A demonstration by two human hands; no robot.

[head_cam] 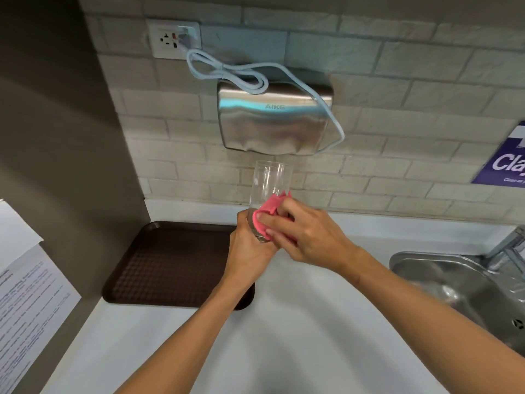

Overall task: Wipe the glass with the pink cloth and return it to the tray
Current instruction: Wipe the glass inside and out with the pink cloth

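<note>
A clear tall glass (269, 183) is held upright above the white counter, its open rim toward the wall. My left hand (250, 247) grips its lower end from the left and hides the base. My right hand (308, 237) presses a pink cloth (270, 214) against the lower right side of the glass. The dark brown tray (159, 268) lies on the counter to the left, partly under my left forearm, with nothing on its visible surface.
A steel hand dryer (274, 118) with a pale cable hangs on the brick wall right above the glass. A steel sink (466, 288) and tap (508, 245) sit at the right. A printed paper sheet (25, 302) hangs on the brown side wall at the left.
</note>
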